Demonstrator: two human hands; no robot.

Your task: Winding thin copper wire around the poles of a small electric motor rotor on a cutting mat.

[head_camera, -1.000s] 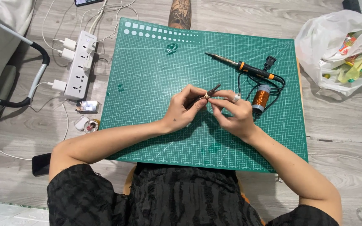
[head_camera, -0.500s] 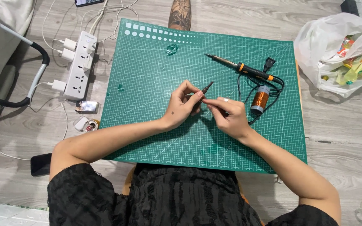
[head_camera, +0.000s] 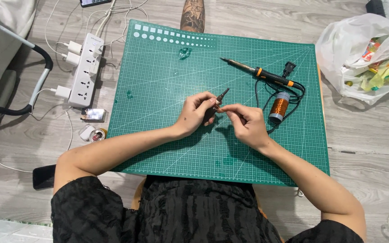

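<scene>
I see my left hand (head_camera: 197, 112) clamped on a small dark rod (head_camera: 220, 97), my right hand (head_camera: 245, 122) pinching its lower end, over the green cutting mat (head_camera: 167, 72)

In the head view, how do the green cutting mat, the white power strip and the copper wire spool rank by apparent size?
1. green cutting mat, by far the largest
2. white power strip
3. copper wire spool, the smallest

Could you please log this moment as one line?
left hand: holds small tool | right hand: pinches at tool | mat: soldering iron, wire spool
</scene>
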